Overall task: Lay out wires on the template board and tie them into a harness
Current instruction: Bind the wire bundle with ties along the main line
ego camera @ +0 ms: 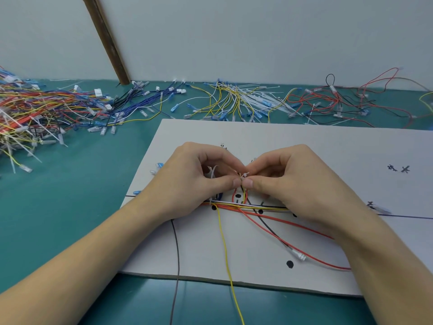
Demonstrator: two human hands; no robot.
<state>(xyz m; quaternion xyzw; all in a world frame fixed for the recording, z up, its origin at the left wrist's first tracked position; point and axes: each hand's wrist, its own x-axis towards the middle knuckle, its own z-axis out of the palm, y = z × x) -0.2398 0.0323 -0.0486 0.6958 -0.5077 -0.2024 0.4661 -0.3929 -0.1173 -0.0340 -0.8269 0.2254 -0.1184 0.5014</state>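
A white template board with black dots and lines lies on the teal table. Red, yellow, black and white wires run across its middle; a yellow wire hangs off the front edge. My left hand and my right hand meet above the bundle, thumbs and fingertips pinching a small white cable tie around upright wire ends. Another white tie loop shows under my left palm. A white connector ends the black wire.
A big pile of mixed coloured wires fills the left of the table. Blue, yellow and white wires with cable ties lie behind the board, red and black ones at the back right. A brown pole leans on the wall.
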